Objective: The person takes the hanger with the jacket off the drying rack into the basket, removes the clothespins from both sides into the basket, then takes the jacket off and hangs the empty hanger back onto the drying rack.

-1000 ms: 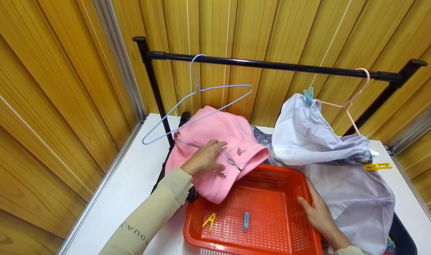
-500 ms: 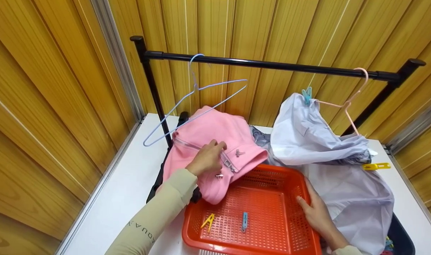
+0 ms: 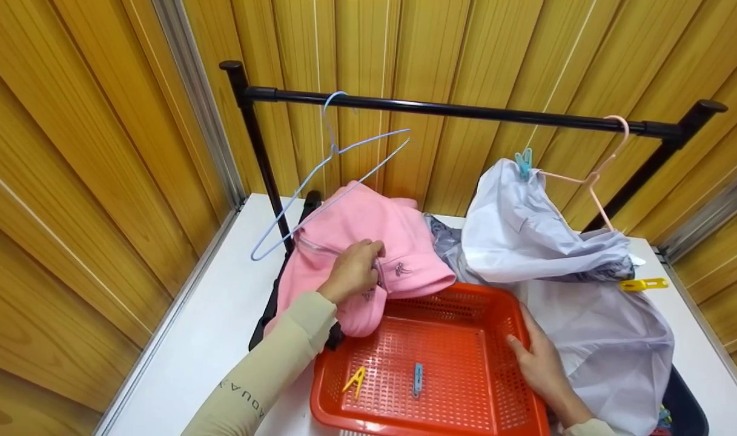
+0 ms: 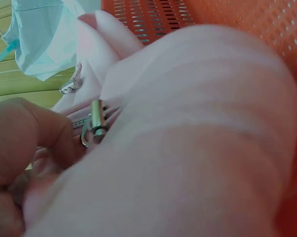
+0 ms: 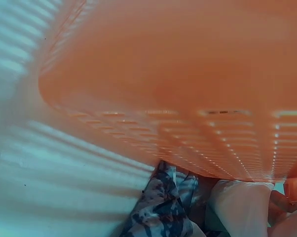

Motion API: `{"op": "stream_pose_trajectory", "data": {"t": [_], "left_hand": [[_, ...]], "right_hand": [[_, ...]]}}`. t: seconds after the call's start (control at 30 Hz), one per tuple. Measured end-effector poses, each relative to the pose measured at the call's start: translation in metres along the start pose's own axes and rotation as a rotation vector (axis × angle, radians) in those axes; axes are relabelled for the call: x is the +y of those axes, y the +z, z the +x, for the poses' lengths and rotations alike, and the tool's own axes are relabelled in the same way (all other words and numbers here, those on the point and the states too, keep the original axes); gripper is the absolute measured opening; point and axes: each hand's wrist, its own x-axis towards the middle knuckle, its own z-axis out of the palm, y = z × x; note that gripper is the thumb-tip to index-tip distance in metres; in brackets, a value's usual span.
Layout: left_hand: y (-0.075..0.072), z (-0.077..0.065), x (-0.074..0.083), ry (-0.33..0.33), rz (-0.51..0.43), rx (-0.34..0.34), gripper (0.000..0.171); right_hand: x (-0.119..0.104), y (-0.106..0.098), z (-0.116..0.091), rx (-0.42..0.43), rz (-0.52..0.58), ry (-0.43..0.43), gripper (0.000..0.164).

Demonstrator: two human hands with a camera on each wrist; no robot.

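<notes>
A pink zip-up jacket with metal fittings lies bunched at the basket's back left edge. My left hand grips a fold of it beside the zipper, fingers curled into the cloth. Close up in the left wrist view, the curled fingers of the left hand are beside a metal fitting on the jacket. My right hand holds the right rim of the red perforated basket, thumb on the inside. Inside the basket are a yellow clothespin and a blue clothespin.
A blue wire hanger hangs on the black rail above the jacket. Pale garments hang at right from a pink hanger, with a yellow clothespin at one end. A dark bin stands beneath them.
My left hand has closed on the jacket and gathered its front, pulling the lower edge slightly up and back from the basket. The blue hanger has swung round. The right hand stays on the rim.
</notes>
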Motion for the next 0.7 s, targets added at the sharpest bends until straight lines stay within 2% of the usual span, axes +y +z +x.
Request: {"op": "stream_pose_trajectory", "data": {"t": [0.27, 0.5, 0.7], "left_hand": [[-0.006, -0.005, 0.01, 0.037, -0.002, 0.084, 0.03], [-0.02, -0.011, 0.03, 0.096, 0.02, 0.061, 0.029], [-0.022, -0.021, 0.05, 0.191, 0.062, 0.051, 0.027]], "right_hand": [[0.0, 0.001, 0.0, 0.019, 0.011, -0.031, 0.068], [0.0, 0.0, 0.0, -0.001, 0.032, -0.013, 0.069], [-0.001, 0.001, -0.001, 0.003, 0.029, -0.016, 0.068]]}}
